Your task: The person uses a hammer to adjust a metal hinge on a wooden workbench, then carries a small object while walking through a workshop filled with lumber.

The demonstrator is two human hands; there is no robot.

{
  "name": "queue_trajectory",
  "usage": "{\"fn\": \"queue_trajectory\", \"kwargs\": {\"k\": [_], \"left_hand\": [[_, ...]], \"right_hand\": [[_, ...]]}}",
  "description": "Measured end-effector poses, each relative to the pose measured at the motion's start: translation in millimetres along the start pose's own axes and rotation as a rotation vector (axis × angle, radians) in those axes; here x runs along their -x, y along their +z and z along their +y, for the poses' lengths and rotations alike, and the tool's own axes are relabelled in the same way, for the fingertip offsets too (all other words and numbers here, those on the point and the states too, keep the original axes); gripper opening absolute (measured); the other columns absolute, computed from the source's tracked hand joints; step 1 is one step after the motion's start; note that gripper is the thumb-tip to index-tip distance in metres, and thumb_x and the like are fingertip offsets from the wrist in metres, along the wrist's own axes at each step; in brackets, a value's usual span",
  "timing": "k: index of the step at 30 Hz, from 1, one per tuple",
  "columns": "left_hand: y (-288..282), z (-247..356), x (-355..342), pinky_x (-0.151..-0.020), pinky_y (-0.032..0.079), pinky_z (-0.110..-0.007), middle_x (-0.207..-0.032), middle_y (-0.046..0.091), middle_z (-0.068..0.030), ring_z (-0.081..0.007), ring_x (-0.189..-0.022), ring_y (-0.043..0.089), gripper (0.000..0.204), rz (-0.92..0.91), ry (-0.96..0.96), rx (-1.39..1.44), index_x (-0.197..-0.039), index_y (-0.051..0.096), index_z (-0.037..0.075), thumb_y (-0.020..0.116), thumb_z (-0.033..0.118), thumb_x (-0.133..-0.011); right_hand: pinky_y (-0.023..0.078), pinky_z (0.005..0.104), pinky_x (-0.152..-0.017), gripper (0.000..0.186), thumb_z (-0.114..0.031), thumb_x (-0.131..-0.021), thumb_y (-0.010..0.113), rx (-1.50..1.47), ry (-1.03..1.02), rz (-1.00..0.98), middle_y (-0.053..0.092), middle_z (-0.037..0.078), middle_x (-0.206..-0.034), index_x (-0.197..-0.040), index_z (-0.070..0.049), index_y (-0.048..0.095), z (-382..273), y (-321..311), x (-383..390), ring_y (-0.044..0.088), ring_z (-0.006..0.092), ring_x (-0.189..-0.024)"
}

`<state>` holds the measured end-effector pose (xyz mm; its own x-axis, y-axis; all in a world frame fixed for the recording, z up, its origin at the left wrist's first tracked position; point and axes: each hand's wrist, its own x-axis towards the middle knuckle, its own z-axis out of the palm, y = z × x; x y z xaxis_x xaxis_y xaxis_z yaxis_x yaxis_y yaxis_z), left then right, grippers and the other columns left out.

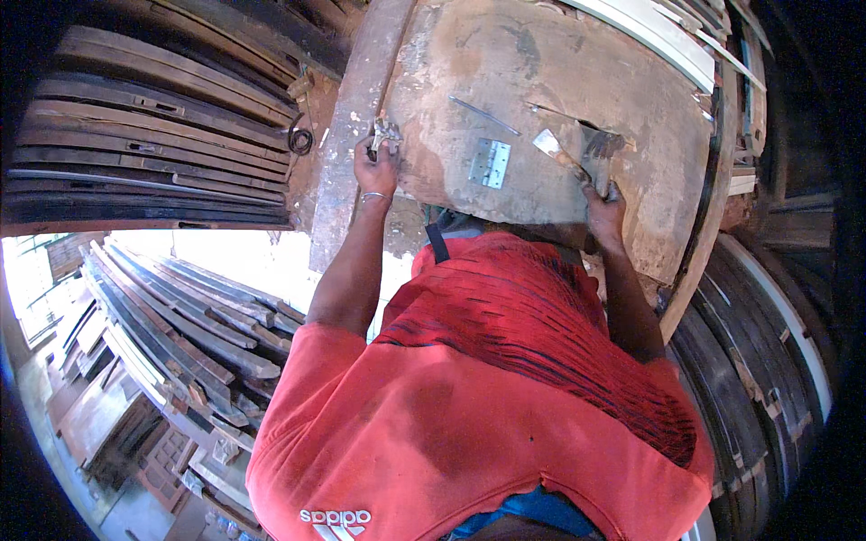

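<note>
My left hand [377, 164] is closed at the left side of the worn wooden board, its fingers round a small greyish, paint-flecked metal piece [386, 133] whose exact kind I cannot make out. At the right, my right hand [605, 209] grips the handle of a scraper [552, 146], its pale flat blade pointing up and left over the board. Between the two hands a silver metal hinge [489, 163] with screw holes lies open and flat. Beyond the hinge rests a thin grey rod [484, 115].
The stained wooden board [541, 68] has a dark hole or patch [606, 142] beside the scraper. White strips [654, 36] lie along its far right edge. Dark timber frames [153, 135] are stacked at the left, more planks [180, 316] below them, and further frames [735, 379] at the right.
</note>
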<state>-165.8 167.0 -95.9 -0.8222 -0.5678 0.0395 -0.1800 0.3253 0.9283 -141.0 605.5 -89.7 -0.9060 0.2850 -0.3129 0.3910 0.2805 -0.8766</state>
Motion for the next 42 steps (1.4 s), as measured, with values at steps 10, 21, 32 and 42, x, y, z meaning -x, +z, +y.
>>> {"fn": "queue_trajectory", "kwargs": {"k": [10, 21, 32, 42], "left_hand": [[-25, -4, -75, -0.070, 0.050, -0.032, -0.088, 0.065, -0.0094, -0.0187, -0.078, 0.062, 0.020, -0.222, 0.193, -0.098, -0.100, 0.065, 0.001, 0.069, 0.015, -0.086], [-27, -22, -58, -0.076, 0.050, -0.040, -0.092, 0.065, -0.0148, -0.0338, -0.084, 0.064, 0.017, -0.174, 0.197, -0.121, -0.095, 0.068, 0.006, 0.071, 0.014, -0.080], [-37, -25, -60, -0.075, 0.051, -0.040, -0.094, 0.065, -0.0148, -0.0345, -0.084, 0.063, 0.018, -0.142, 0.308, -0.171, -0.095, 0.068, 0.008, 0.067, 0.010, -0.077], [-3, 41, -22, -0.069, 0.052, -0.030, -0.084, 0.069, -0.0064, -0.0121, -0.075, 0.064, 0.025, -0.665, 0.054, 0.112, -0.102, 0.067, -0.001, 0.071, 0.019, -0.087]], "right_hand": [[0.043, 0.0275, -0.054, 0.023, -0.016, -0.087, 0.071, -0.065, 0.112, -0.100, 0.060, 0.000, -0.079, -0.103, -0.002, 0.062, -46, 104, 43, 0.052, 0.0099, -0.064], [0.040, 0.0278, -0.047, 0.024, -0.019, -0.087, 0.072, 0.053, -0.045, -0.248, 0.057, 0.000, -0.075, -0.098, -0.002, 0.060, -94, 148, 55, 0.048, 0.0088, -0.056], [0.044, 0.0287, -0.052, 0.029, -0.020, -0.087, 0.071, 0.121, 0.057, -0.357, 0.060, 0.002, -0.077, -0.105, 0.000, 0.061, -112, 156, 55, 0.052, 0.0091, -0.061], [0.052, 0.0291, -0.078, 0.041, -0.011, -0.080, 0.077, 0.005, -0.421, -0.261, 0.066, 0.006, -0.098, -0.116, 0.000, 0.058, -134, 180, 37, 0.061, 0.0131, -0.089]]}}
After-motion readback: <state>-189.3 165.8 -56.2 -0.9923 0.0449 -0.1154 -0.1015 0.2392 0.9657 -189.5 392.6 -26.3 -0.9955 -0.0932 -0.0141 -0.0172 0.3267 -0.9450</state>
